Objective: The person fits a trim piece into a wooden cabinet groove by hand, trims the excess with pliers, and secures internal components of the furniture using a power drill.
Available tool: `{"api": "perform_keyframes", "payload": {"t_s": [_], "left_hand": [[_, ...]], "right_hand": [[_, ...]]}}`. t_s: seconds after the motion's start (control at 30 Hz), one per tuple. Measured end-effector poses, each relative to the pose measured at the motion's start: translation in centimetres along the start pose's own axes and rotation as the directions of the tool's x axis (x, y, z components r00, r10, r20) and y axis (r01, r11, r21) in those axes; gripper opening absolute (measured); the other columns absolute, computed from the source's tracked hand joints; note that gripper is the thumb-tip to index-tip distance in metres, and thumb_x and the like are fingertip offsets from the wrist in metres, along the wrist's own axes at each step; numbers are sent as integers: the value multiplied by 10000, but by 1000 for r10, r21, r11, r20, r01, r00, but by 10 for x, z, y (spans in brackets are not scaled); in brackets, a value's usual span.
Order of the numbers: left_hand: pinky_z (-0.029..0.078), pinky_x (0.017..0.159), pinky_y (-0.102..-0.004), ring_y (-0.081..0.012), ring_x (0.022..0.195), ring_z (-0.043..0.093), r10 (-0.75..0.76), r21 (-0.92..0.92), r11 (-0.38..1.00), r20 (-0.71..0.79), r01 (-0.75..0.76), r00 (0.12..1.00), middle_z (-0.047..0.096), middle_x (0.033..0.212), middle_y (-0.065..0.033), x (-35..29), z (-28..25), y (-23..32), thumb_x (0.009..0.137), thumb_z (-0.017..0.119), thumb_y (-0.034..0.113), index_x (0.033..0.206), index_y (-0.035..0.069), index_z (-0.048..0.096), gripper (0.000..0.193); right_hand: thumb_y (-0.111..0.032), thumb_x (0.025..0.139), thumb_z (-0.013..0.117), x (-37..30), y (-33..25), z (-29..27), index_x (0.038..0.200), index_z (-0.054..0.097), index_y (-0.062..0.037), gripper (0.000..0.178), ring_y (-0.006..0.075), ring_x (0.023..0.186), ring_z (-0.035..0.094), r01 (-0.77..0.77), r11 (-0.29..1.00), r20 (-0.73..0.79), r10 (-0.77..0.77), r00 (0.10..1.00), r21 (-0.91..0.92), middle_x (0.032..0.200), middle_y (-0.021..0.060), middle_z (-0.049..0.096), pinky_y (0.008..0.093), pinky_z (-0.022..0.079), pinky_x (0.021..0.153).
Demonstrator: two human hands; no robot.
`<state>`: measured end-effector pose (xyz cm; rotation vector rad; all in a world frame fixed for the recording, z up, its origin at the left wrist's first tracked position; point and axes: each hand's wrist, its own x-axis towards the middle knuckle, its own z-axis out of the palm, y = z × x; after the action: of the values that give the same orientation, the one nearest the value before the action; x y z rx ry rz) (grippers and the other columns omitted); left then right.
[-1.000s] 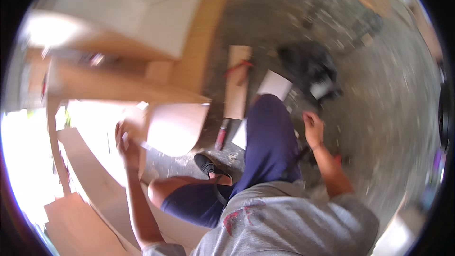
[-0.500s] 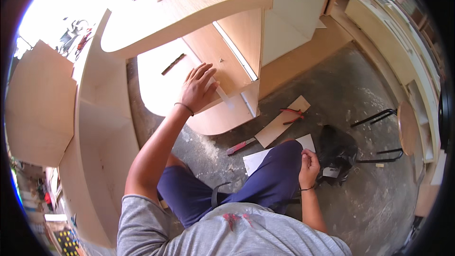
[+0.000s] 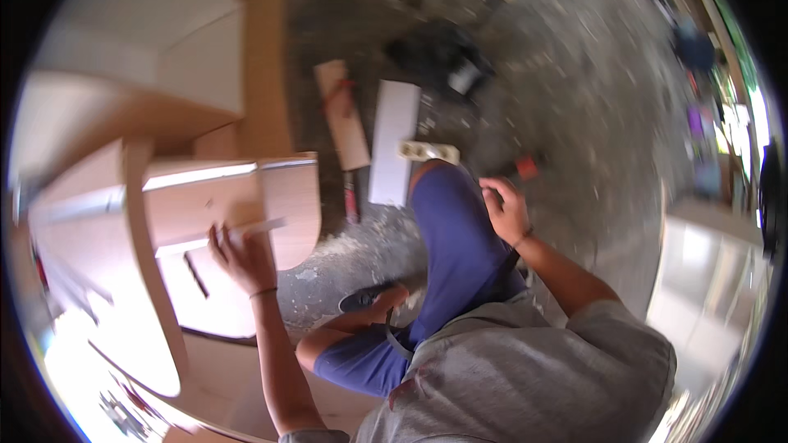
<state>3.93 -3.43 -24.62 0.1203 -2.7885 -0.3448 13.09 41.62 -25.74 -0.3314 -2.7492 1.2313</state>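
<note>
My left hand [image 3: 248, 261] is spread over a narrow, straight, whitish strip [image 3: 182, 248] that lies across the inside of the pale wood cabinet, between a smooth white panel [image 3: 217, 299] and a tan wood-faced panel [image 3: 185, 212]; my fingers are bent and set apart, and blur keeps me from telling whether they pinch it. The strip's right end looks milky, almost see-through, where it reaches past my fingers toward a pale board with a rounded corner [image 3: 297, 217]. A glossy white rail [image 3: 201, 176] runs along the tan panel's far edge, and a slim dark rod [image 3: 195, 275] lies slantwise near the white panel's far edge. My right hand [image 3: 506, 213] hangs just beside my knee in navy cloth [image 3: 455, 221], its fingers curled in loosely; I cannot tell whether anything small sits between them. On the rough, scuffed grey concrete floor [image 3: 328, 275], red-handled pliers [image 3: 338, 100] lie across a flat, light-brown wooden board [image 3: 345, 131], with a slim red-handled tool [image 3: 351, 198] at its near end. Beside it is a white rectangular board [image 3: 394, 143], its right edge overlapped by a cream power strip with round sockets [image 3: 429, 152]. Beyond that board's far right corner slumps a crinkled black plastic bag [image 3: 435, 49] bearing a whitish patch, too smeared to read, as is the reddish mark on my grey knit shirt [image 3: 525, 361].
</note>
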Motion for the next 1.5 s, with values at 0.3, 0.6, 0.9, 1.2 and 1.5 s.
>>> {"api": "perform_keyframes", "payload": {"t_s": [0.3, 0.6, 0.9, 1.2, 1.5], "left_hand": [[315, 1047, -484, -371, 1310, 316, 58, 116, 989, 289, -95, 956, 295, 1432, -207, -63, -47, 33, 931, 522, 248, 1340, 52, 404, 469], [305, 1045, -500, -425, 1274, 350, -218, 72, 963, 775, 259, 593, 365, 1375, -247, -203, -150, 66, 847, 570, 342, 1258, 38, 477, 520], [317, 1055, -459, -377, 1267, 385, -323, 150, 930, 768, 334, 554, 434, 1343, -181, -209, -183, 72, 834, 593, 372, 1252, 72, 488, 525], [405, 985, -406, -344, 1164, 498, -421, -44, 721, 764, 691, 489, 513, 1251, -177, -249, -232, 111, 847, 573, 353, 1250, 53, 485, 510], [406, 977, -385, -345, 1139, 531, -380, -436, 299, 762, 849, 524, 554, 1211, -218, -250, -294, 108, 810, 620, 519, 1271, -16, 472, 721]], "right_hand": [[-176, 831, 593, -204, 79, -64, 1079, 633, -50, 281, 314, 1010, 608, -840, 538, -58, 839, 542, -69, 1087, 154, 638, 356, 494, 818], [-634, 784, 508, -286, 256, 2, 1390, 353, -147, 793, 364, 1137, 504, -870, -322, 527, 845, -86, 373, 1336, 137, 443, 623, 473, 717], [-452, 762, 634, -254, 281, 38, 1319, 419, -120, 683, 364, 1075, 537, -942, -201, -58, 973, -224, 268, 1221, 180, 488, 554, 497, 724], [-203, 580, 764, -154, 64, -73, 1267, 456, -66, 765, 407, 986, 534, -251, 904, 181, 326, 928, -345, 1129, 198, 522, 529, 450, 819], [-210, 502, 734, -102, -275, -44, 1162, 589, -160, 678, 361, 890, 483, 698, 710, 877, -271, 398, -98, 906, 144, 456, 465, 437, 791]]}}
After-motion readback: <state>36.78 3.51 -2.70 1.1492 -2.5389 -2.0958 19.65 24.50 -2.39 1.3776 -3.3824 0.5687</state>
